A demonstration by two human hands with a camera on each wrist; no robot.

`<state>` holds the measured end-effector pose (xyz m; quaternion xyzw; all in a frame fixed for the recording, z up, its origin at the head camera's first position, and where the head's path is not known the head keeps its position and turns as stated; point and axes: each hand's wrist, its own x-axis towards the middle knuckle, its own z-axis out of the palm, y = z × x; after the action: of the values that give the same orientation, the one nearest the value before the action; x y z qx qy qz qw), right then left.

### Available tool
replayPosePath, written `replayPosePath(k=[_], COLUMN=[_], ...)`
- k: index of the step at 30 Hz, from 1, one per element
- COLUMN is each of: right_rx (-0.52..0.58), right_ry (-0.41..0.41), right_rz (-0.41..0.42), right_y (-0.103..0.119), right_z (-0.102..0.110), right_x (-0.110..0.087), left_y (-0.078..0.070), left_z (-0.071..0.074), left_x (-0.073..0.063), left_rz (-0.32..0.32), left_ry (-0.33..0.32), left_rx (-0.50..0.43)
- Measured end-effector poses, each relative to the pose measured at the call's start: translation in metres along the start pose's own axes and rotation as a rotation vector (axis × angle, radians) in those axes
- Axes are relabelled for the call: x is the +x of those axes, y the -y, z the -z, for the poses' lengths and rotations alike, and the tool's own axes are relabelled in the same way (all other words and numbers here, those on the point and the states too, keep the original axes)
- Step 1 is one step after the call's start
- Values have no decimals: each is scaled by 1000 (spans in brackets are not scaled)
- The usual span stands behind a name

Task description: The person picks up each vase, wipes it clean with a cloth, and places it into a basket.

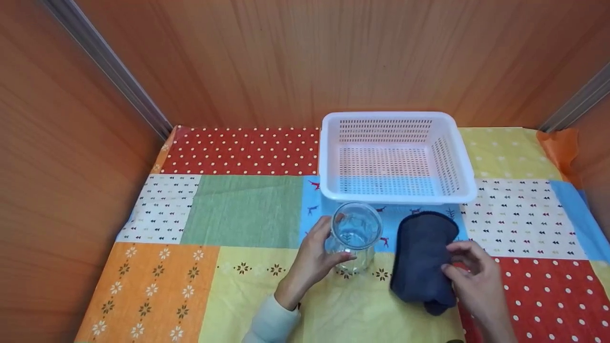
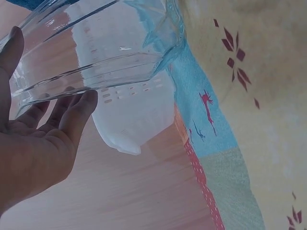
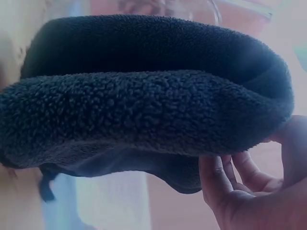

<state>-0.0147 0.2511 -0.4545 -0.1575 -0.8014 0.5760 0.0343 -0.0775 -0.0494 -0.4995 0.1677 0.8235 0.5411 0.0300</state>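
My left hand grips a clear glass jar round its left side, thumb across the near face and fingers behind. In the head view the jar's round open mouth faces up; the left wrist view shows its faceted lower end close over the tablecloth. Right of the jar, my right hand pinches the right edge of a dark grey cloth between thumb and fingers. The cloth is folded over on itself, and its fuzzy pile fills much of the right wrist view.
A white plastic basket with slotted walls stands just beyond the jar and cloth. Under everything lies a patchwork-print tablecloth. Wood-grain panels enclose the back and both sides.
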Motion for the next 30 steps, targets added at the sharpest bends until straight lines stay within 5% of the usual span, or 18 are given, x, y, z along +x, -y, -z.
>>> replayPosePath(k=[4,8,14,19,21,23,27,30], right_rx=[-125,-345,-611,-599,-562,-528,-497,-528], right_ry=[-38,45,349,696,762,729,501,425], right_rz=[84,166,173,209,217,251,351,387], right_y=[5,10,3,-20,-27,-31,-37,-42], right_z=[9,6,-39,-70,-70,-65,-53,-48], right_x=[-9,-21,-37,-35,-31,-26,-14,-1], left_y=[0,0,2,1,0,0,-1,0], left_z=[1,1,0,-2,-3,-3,-1,0], left_x=[0,0,1,0,0,0,0,0], left_rz=[6,-1,-22,-23,-19,-15,-14,-23], left_ry=[-1,5,-3,-8,-9,-12,-16,-18], left_rx=[3,2,7,7,7,5,9,28])
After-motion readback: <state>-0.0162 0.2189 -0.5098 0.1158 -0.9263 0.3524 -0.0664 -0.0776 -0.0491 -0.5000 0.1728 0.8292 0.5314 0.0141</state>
